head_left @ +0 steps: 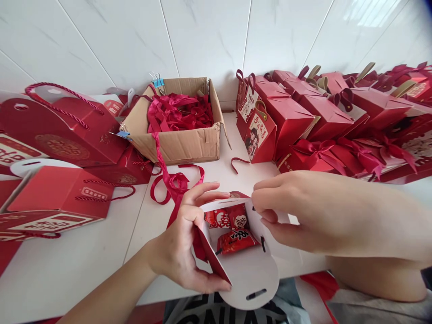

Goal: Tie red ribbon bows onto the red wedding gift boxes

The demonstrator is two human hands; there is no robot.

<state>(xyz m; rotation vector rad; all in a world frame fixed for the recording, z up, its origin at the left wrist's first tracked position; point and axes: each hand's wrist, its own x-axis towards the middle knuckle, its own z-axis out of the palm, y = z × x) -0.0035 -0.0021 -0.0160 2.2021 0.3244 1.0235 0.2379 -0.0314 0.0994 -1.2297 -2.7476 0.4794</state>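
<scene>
My left hand (189,243) grips the left side of an open gift box (249,274), its thumb on the near edge and its fingers along the far side. The box is white inside and red outside, with a slotted rounded flap folded toward me. Several red wrapped packets (236,234) lie inside. Over the box's right edge is my right hand (283,211), fingers curled together at the rim; what they hold, if anything, is hidden. A red ribbon (177,189) runs from the carton down behind my left hand.
A cardboard carton (175,146) of red ribbon stands at the back against the tiled wall. Red boxes with rope handles (67,189) are stacked at the left. Rows of closed red boxes (293,117), some with bows, fill the right.
</scene>
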